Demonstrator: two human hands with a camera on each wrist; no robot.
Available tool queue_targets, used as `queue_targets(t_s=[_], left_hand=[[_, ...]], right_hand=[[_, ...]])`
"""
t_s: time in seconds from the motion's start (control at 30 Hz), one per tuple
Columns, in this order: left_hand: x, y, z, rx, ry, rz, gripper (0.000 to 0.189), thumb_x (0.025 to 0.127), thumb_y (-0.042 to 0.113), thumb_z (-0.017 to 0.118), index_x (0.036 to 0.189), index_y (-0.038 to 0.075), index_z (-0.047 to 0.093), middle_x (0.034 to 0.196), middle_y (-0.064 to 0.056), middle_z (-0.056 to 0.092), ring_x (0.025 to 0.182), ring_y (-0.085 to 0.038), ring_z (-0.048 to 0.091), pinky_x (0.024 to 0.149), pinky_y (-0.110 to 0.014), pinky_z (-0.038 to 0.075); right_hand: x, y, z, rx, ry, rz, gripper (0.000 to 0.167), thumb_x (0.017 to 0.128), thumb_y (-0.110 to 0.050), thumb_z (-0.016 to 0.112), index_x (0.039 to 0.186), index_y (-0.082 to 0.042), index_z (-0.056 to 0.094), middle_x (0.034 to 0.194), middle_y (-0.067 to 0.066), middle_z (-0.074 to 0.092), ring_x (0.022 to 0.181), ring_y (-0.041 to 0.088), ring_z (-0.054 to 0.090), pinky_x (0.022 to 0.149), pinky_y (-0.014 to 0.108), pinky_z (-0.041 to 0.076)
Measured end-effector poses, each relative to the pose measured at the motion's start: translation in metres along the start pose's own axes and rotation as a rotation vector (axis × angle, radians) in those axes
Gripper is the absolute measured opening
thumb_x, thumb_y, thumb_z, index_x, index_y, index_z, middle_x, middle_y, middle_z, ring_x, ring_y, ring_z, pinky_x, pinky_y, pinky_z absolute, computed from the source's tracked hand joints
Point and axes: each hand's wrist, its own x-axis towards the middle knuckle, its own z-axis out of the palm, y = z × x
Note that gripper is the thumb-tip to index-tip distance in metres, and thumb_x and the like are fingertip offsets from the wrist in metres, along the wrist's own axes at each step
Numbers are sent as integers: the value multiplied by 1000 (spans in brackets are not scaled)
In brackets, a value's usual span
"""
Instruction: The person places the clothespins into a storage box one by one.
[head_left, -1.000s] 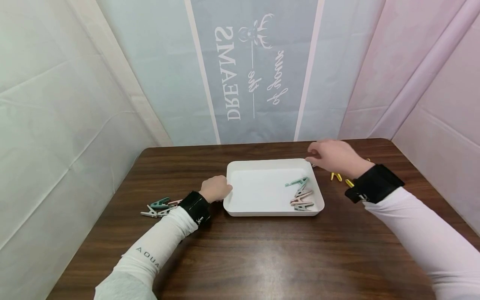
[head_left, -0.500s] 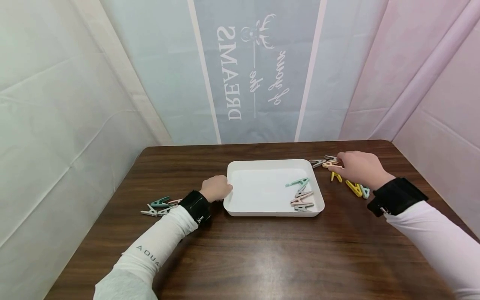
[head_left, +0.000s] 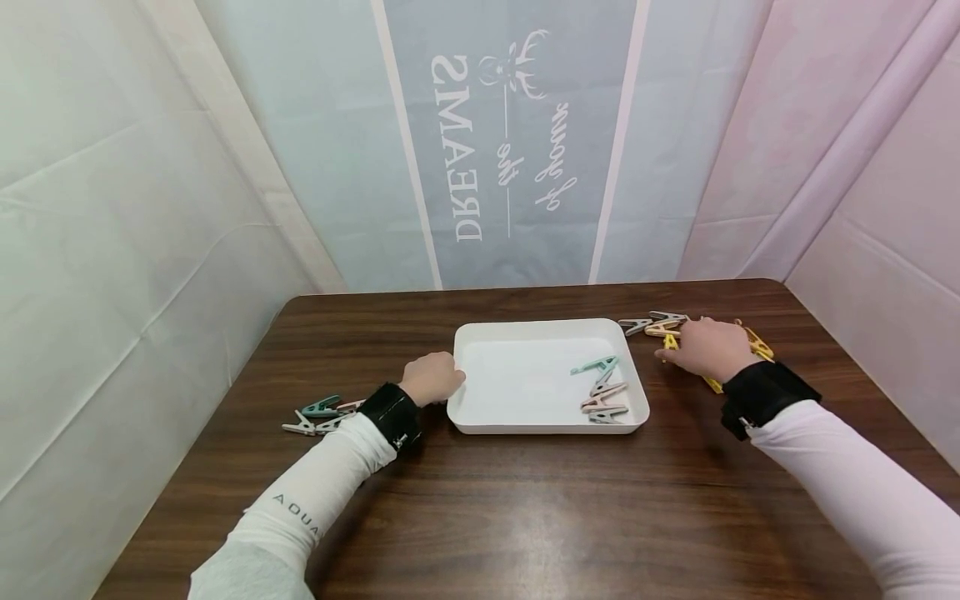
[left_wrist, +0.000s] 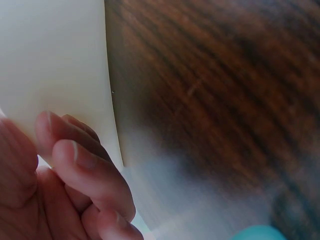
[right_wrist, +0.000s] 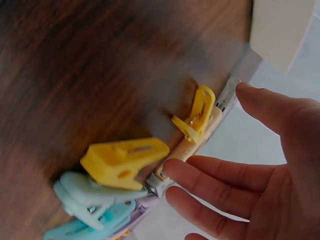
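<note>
At the left end of the white tray (head_left: 517,367), my left hand (head_left: 432,377) grips the rim. Its curled fingers (left_wrist: 82,160) lie against the tray's wall in the left wrist view. My right hand (head_left: 711,347) hovers by the clothespins at the back right, thumb spread from the fingers and nothing between them. Close to it are a yellow clothespin (right_wrist: 200,112) standing on its legs, another yellow clothespin (right_wrist: 122,159) and a pale mint clothespin (right_wrist: 82,192). Inside the tray, a green clothespin (head_left: 596,364) and several pale clothespins (head_left: 603,400) form a column on the right side.
Left of the tray, a dark green clothespin (head_left: 322,407) lies with white and pink ones beside the left forearm. Behind the right hand are grey clothespins (head_left: 636,325) and a yellow clothespin (head_left: 759,343). Fabric hangs along the back edge of the brown table (head_left: 525,517).
My right hand has moved from the tray's back right corner rightward and then slightly nearer, to the yellow clothespins. The left hand stays on the tray, and the clothespins in it have not moved.
</note>
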Motion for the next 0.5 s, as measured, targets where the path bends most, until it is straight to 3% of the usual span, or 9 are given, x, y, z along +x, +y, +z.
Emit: queue_targets(t_s=[0.1,0.33,0.5], left_hand=[[0,0,1,-3,0,-2,30,99,26,47,80,8,61,60,-5,59,52,-17,57,51,-31,42],[-1,-1,2,-12,7,-5,29,99,26,47,81,8,61,60,-5,59,52,-18,57,51,-32,43],[-1,-1,2,-19,9,-6,28,98,25,47,81,8,61,60,-5,59,52,-18,57,51,-32,43]], right_hand=[[4,-2,5,-13,-10,23,60,87,-50,64,91,10,63,79,22,59,77,38,58,63,52,48],[3,-7,7,14,-46,11,43,86,-43,67,73,-2,59,63,7,55,60,25,52,60,47,46],[3,-6,9,11,-28,1,40,85,-40,68,71,-3,57,62,7,52,58,24,50,59,46,46]])
